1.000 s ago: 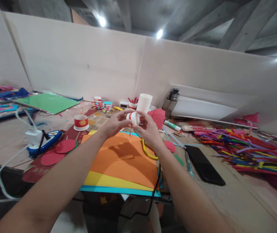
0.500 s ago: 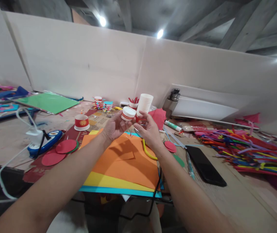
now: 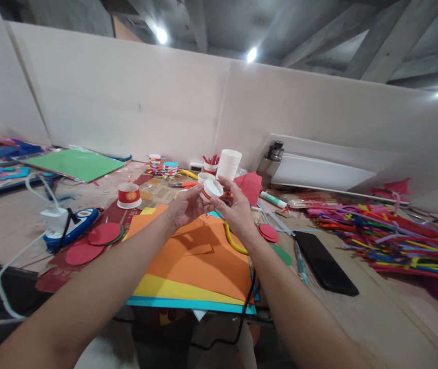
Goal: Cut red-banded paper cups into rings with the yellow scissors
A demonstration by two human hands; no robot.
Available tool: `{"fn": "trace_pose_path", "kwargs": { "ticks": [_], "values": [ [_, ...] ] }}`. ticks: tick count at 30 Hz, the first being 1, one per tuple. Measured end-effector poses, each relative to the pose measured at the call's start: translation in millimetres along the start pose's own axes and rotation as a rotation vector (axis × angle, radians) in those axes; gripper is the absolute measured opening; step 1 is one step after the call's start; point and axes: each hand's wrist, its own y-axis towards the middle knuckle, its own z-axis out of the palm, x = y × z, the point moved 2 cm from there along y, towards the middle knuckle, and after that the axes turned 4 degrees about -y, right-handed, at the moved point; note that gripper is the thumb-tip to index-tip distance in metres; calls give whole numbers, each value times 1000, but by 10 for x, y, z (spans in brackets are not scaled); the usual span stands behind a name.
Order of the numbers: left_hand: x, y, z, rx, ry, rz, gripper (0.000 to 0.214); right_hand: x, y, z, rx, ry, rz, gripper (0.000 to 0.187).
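Both my hands are raised above the orange paper sheet (image 3: 199, 261) in the middle of the table. My left hand (image 3: 185, 206) and my right hand (image 3: 235, 210) together pinch a small white paper cup piece with a red band (image 3: 211, 189), tilted so its rim faces me. Fingers of both hands are curled round it. A stack of white paper cups (image 3: 229, 164) stands just behind my hands. A short red-and-white cup (image 3: 128, 195) sits upside down on the table to the left.
Yellow and blue sheets lie under the orange one. Red paper discs (image 3: 94, 243) and a blue glue gun (image 3: 73, 225) with a white cable are at left. A black phone (image 3: 325, 262), a glue stick (image 3: 275, 200) and a heap of coloured pipe cleaners (image 3: 391, 236) lie at right. A green sheet (image 3: 75, 163) lies far left.
The cup piece has been turned in my fingers: half a second ago my left hand held it up level, now both hands hold it lower and tilted toward me.
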Motion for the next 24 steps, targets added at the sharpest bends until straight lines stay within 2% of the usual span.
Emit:
{"fn": "trace_pose_path", "kwargs": {
  "ticks": [6, 13, 18, 24],
  "values": [
    [30, -5, -1, -36, -71, -15, 30, -50, 16, 10, -26, 8, 48, 53],
    [34, -16, 14, 13, -92, 10, 36, -25, 15, 39, 14, 103, 41, 52],
    [26, -17, 35, 22, -81, 33, 38, -34, 0, 54, -28, 106, 88, 48],
    [53, 2, 26, -89, -74, -20, 30, -75, 8, 12, -68, 30, 104, 44]
  ]
}}
